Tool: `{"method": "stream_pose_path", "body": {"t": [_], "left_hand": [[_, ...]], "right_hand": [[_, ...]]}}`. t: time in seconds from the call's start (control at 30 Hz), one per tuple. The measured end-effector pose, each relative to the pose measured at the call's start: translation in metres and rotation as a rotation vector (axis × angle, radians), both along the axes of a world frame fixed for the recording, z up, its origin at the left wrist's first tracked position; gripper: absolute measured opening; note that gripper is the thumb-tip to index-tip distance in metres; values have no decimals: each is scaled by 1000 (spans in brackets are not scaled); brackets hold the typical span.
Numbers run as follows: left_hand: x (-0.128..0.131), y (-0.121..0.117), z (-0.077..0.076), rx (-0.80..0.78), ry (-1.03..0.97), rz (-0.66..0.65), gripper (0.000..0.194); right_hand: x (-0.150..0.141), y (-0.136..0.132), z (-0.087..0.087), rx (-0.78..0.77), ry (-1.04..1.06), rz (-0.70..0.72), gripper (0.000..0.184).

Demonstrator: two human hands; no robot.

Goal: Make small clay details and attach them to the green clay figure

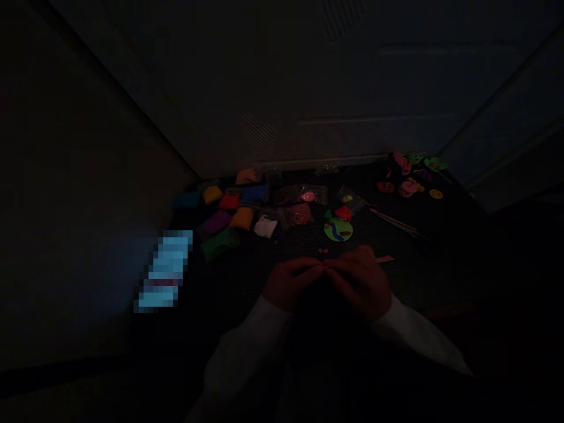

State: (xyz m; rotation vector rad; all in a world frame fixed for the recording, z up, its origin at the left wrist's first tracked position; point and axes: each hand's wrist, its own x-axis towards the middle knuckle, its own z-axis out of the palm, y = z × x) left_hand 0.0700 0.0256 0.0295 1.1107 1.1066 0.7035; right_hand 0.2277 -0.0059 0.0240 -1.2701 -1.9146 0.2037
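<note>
In dim light, my left hand (pixel 293 283) and my right hand (pixel 361 282) meet fingertip to fingertip low over the dark table. Both are closed in a pinch. Whatever sits between the fingertips is too small and dark to make out. Just beyond them lie two tiny pink pieces (pixel 323 251). Farther back is a round green clay piece (pixel 348 231) with a wavy blue strip and small red parts on it. A flat pink strip (pixel 385 259) sticks out from behind my right hand.
Several bags of coloured clay, such as a green one (pixel 218 245) and a white one (pixel 265 226), cover the back left. A lit, blurred screen (pixel 165 270) is at the left. Long thin tools (pixel 396 222) and finished clay figures (pixel 408 188) lie right, before a wall (pixel 282 135).
</note>
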Motion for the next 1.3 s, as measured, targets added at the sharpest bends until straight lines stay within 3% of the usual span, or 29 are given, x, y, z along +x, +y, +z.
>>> {"method": "stream_pose_path", "body": {"t": [0.27, 0.37, 0.57, 0.77, 0.93, 1.03, 1.17, 1.3], "left_hand": [[9, -2, -17, -321, -304, 105, 24], [8, 1, -17, -361, -350, 167, 23], [-18, 18, -20, -344, -396, 454, 19], [-40, 26, -32, -349, -487, 541, 9], [-39, 26, -34, -368, -519, 553, 9], [-41, 27, -34, -297, -571, 585, 8], [-48, 28, -34, -179, -704, 630, 15], [-50, 28, -35, -220, -815, 649, 17]], "right_hand": [[-3, 0, 4, -47, 89, 37, 16], [-2, 0, 5, -76, 154, 33, 12], [22, 2, -3, -150, 223, -163, 8], [46, 2, -17, -231, 265, -402, 14], [44, 3, -25, -348, 352, -283, 20], [41, 3, -23, -368, 255, -242, 14], [33, 5, -17, -268, 27, -149, 11], [19, 10, -16, -180, -80, 2, 12]]}}
